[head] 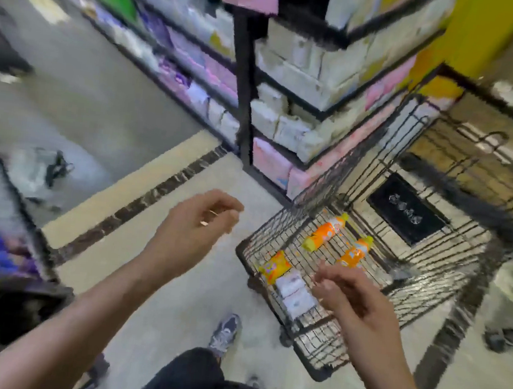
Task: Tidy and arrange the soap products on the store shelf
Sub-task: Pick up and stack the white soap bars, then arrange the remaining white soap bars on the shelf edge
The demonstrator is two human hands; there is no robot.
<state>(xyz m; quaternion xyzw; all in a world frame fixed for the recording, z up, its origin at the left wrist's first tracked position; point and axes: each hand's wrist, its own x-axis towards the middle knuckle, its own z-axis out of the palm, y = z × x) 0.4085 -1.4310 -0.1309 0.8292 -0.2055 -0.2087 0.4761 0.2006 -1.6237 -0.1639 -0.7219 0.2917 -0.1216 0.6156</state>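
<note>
My right hand (353, 293), loosely curled and empty, hovers nearest the white soap packs (294, 292) in the wire cart (277, 227); my left hand (197, 224) hangs empty, farther left.

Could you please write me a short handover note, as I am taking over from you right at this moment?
Left hand: loosely curled, holding nothing, over the floor.
Right hand: loosely curled, empty, above the wire cart.
In the cart: two orange bottles, a yellow-orange pack, two white packs.
Corner shelf ahead is stocked; the blur hides how neatly.
Left: shelve the cart's items, then straighten rows.
</note>
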